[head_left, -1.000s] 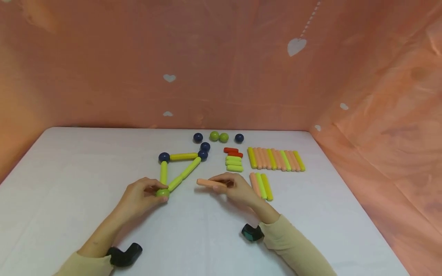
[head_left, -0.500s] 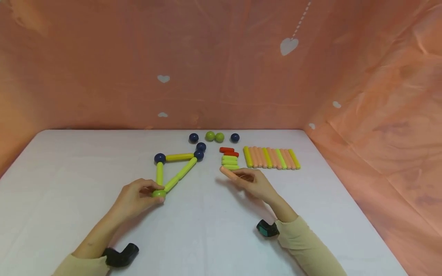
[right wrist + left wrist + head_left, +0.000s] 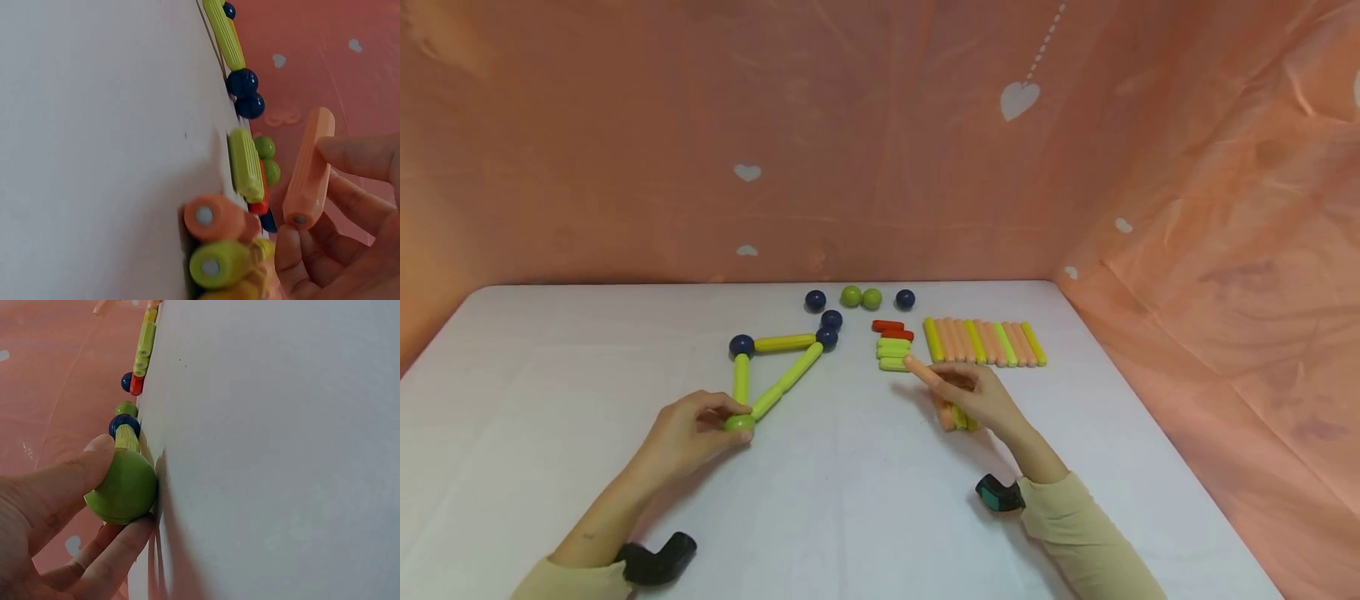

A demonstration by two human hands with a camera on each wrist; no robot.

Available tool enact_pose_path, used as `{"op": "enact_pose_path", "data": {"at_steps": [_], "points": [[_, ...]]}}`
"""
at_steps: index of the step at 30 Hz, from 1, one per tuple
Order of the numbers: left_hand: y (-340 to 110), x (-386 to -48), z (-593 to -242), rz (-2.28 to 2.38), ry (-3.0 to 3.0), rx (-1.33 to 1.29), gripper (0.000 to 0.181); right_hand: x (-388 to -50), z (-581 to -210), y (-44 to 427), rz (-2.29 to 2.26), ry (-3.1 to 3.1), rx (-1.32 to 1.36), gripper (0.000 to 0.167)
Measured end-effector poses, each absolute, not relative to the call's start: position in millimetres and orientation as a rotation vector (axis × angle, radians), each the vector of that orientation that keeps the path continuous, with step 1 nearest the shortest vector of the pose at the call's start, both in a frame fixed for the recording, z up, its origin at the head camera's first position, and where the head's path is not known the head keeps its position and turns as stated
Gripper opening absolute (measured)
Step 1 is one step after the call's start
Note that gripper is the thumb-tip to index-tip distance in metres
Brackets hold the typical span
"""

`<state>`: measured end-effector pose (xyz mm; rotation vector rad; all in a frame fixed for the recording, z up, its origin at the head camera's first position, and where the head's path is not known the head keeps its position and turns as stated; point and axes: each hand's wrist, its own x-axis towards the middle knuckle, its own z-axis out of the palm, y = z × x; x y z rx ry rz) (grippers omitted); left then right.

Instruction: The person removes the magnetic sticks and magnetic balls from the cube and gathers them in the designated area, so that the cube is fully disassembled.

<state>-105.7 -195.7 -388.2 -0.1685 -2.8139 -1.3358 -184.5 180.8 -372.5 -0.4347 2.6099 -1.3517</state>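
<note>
My left hand (image 3: 692, 429) grips a green ball (image 3: 125, 487) between thumb and fingers at the near corner of a frame of sticks and balls. From that ball a short lime stick (image 3: 741, 379) runs up to a dark blue ball (image 3: 742, 346), and a slanting lime line of sticks (image 3: 788, 379) reaches another dark blue ball (image 3: 827, 337). A yellow stick (image 3: 785, 342) joins the two blue balls. My right hand (image 3: 985, 400) pinches a peach stick (image 3: 310, 169), held above the table over a small group of sticks (image 3: 946, 414) that it partly hides.
A row of peach, yellow and lime sticks (image 3: 985, 342) lies at the right. Short lime sticks (image 3: 893, 353) and red sticks (image 3: 888, 326) lie left of it. Loose green balls (image 3: 851, 296) and blue balls (image 3: 905, 299) sit along the far edge, before a peach curtain (image 3: 880, 167).
My right hand has carried the peach stick to the right, away from the frame, and turned it. The left hand stays on the green ball. The whole view has shifted slightly.
</note>
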Motion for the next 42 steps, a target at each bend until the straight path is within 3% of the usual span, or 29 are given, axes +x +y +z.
{"op": "enact_pose_path", "data": {"at_steps": [28,42], "points": [[-195.8,-104.9,-388.5,-1.328,-2.84,-0.134,0.027,-178.2,-373.9,230.8,-1.227,2.713,-0.001,0.039],[-189.5,-104.1,-385.5,-1.321,-2.834,-0.161,0.029,-178.5,-378.7,235.7,-1.222,2.714,-0.058,0.033]]}}
